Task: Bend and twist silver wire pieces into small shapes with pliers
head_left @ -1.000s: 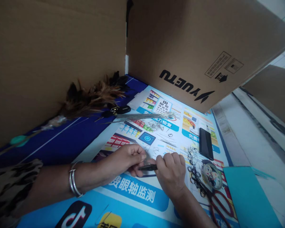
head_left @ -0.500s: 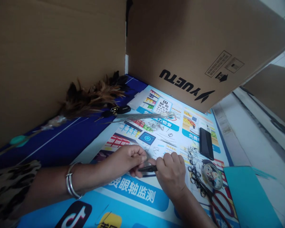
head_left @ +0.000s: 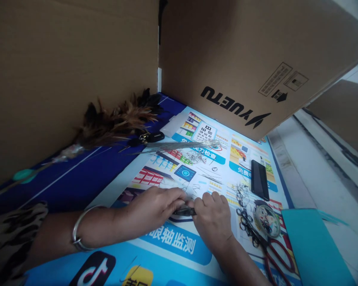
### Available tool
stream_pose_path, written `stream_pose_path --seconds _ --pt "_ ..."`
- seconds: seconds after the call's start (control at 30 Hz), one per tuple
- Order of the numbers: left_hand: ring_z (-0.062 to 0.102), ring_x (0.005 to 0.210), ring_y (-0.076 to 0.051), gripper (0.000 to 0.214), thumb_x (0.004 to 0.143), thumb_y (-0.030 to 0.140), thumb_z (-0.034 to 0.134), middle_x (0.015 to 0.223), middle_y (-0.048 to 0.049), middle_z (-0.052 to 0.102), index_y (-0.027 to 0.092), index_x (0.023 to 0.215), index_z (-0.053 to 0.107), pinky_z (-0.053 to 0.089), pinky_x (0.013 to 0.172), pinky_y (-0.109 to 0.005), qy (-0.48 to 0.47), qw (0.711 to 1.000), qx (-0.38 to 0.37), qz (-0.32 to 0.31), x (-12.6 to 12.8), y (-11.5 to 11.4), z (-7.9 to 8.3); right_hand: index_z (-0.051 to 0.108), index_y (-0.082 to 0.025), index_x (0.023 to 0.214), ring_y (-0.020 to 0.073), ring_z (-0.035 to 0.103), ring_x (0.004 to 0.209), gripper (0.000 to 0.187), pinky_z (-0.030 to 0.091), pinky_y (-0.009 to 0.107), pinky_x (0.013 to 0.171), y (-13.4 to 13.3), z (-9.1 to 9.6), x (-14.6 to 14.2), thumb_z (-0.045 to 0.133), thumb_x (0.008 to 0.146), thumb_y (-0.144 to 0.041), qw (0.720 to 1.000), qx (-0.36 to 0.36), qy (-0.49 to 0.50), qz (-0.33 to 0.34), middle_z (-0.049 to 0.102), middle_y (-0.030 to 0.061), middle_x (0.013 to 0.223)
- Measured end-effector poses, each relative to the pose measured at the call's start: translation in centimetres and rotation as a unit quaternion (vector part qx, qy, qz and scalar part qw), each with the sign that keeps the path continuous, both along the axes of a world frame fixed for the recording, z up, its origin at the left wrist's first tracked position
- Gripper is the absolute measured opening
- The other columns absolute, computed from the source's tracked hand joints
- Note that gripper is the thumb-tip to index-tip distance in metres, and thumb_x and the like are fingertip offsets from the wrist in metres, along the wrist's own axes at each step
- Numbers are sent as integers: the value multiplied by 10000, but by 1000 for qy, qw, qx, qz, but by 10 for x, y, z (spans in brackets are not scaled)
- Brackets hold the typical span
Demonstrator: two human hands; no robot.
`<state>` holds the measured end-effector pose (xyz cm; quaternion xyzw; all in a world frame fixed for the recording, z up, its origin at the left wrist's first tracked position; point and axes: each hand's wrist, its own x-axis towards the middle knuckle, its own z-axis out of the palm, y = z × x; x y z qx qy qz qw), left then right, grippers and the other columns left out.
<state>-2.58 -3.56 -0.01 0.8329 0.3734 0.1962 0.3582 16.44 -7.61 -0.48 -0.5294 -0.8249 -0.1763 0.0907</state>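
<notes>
My right hand [head_left: 213,218] is closed round a dark tool with tapered jaws that looks like pliers [head_left: 184,211]; its handles are hidden in my fist. Its tip reaches the fingers of my left hand [head_left: 159,204], which are pinched together. Whatever they hold is too small or hidden to make out. Beyond my hands lie a bundle of thin straight metal wires [head_left: 185,145], a tangle of bent wire pieces [head_left: 193,157] and a few loose wires [head_left: 210,177]. Small wire loops [head_left: 241,190] lie to the right of my right hand.
A black phone [head_left: 259,180], round clear dish [head_left: 267,221], black rings [head_left: 247,217] and red-handled scissors [head_left: 263,241] lie on the right, beside a teal sheet [head_left: 313,242]. Feathers [head_left: 119,121] and a black key fob [head_left: 155,137] lie left. Cardboard walls [head_left: 235,59] stand behind.
My left hand has turned over and its fingers now cover the tool's tip. The bracelet has shifted on the wrist. My right hand has moved slightly, still holding the pliers.
</notes>
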Motion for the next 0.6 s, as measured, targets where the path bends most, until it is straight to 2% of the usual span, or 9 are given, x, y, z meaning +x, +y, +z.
stream_pose_path --seconds 0.17,0.3,0.47,0.6 --pt "638 689 -184 250 900 160 366 791 -48 680 176 1051 564 502 630 -292 12 979 201 -40 -5 -6 -8 511 -205 603 206 384 653 193 207 328 592 0 -1 0 555 791 -214 1000 -14 2 -14 493 48 616" --pt "639 745 -185 317 888 93 325 811 -69 683 153 1114 540 520 705 -308 13 950 303 -76 -8 -10 -4 522 -202 607 208 399 660 170 207 326 593 0 -1 -3 578 768 -206 999 -40 4 -16 511 52 628" --pt "629 809 -205 346 890 80 297 885 -104 685 136 1144 526 514 760 -344 61 932 339 -117 -10 -14 5 507 -203 586 198 400 642 204 202 319 588 1 -5 -5 550 785 -186 998 -46 27 -28 512 41 606" --pt "637 743 -210 332 873 62 318 831 -98 685 120 1110 545 508 692 -330 69 931 340 -115 -9 -9 4 513 -199 601 198 412 671 171 229 320 612 3 -9 -2 575 761 -195 997 -60 39 -32 521 38 638"
